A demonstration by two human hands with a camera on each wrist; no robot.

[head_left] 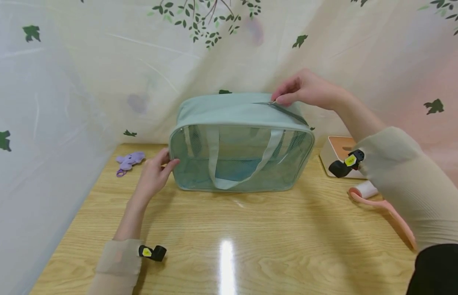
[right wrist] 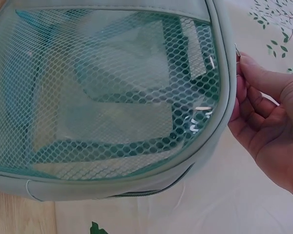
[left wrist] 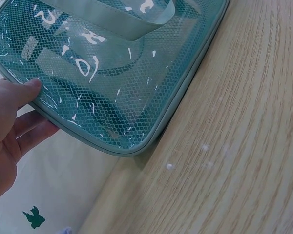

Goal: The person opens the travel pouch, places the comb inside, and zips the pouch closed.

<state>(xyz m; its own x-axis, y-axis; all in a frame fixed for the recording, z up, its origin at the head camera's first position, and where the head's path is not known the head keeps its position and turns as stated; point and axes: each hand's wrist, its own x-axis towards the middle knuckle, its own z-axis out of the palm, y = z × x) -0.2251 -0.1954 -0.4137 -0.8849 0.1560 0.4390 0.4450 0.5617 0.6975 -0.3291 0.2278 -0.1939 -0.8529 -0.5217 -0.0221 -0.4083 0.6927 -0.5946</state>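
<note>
A pale green bag (head_left: 236,112) with a clear front panel stands upright on the wooden table, its light strap handle (head_left: 213,157) hanging in a loop across the front. Along its top, a dark zipper opening (head_left: 293,114) runs down toward the right end. My right hand (head_left: 306,90) pinches the metal zipper pull (head_left: 274,101) between thumb and fingers; the right wrist view shows this hand (right wrist: 276,105) at the bag's edge. At the left side edge my left hand (head_left: 155,172) grips the bag, thumb on the clear front and fingers behind. Mesh (left wrist: 136,87) shows through the panel.
A purple plush toy (head_left: 131,159) with a ring lies left of the bag. To the right are a white box with a wooden lid (head_left: 339,145), a white cylinder (head_left: 367,189) and a pink strap (head_left: 393,213). A leaf-patterned curtain (head_left: 114,73) hangs behind the table.
</note>
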